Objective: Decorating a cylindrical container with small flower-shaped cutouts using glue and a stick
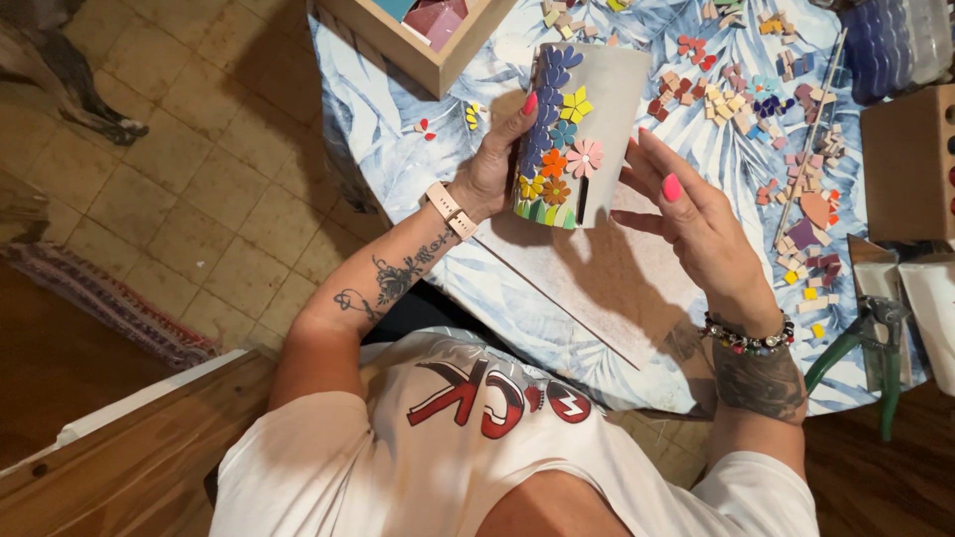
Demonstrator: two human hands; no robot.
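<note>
**Mosaic flowers going onto a pale holder**

Head view: the left hand (494,164) grips a pale curved holder (587,119) by its left edge, fingers closed around it, tilting it up off the tabletop (418,149). The holder sits near the middle of the tabletop, over a grey board (597,278). Its left side already carries tile flowers (559,139) in blue, yellow, orange and pink, with a coloured band along the bottom; the right side is bare. The right hand (696,219) hovers just beside the holder, fingers spread and holding nothing.

By the look of it, the piece is being checked or steadied between placements; about half the surface appears covered. A further piece would call for picking a tile from the loose tile pieces (756,99) scattered right of the holder and pressing it onto the bare part.

Containers: a wooden box (428,60) above-left of the holder holds flat pink and teal sheets. A clear tub (895,45) far right holds something blue, too blurred to tell. Green-handled nippers (875,343) lie lower right.
</note>
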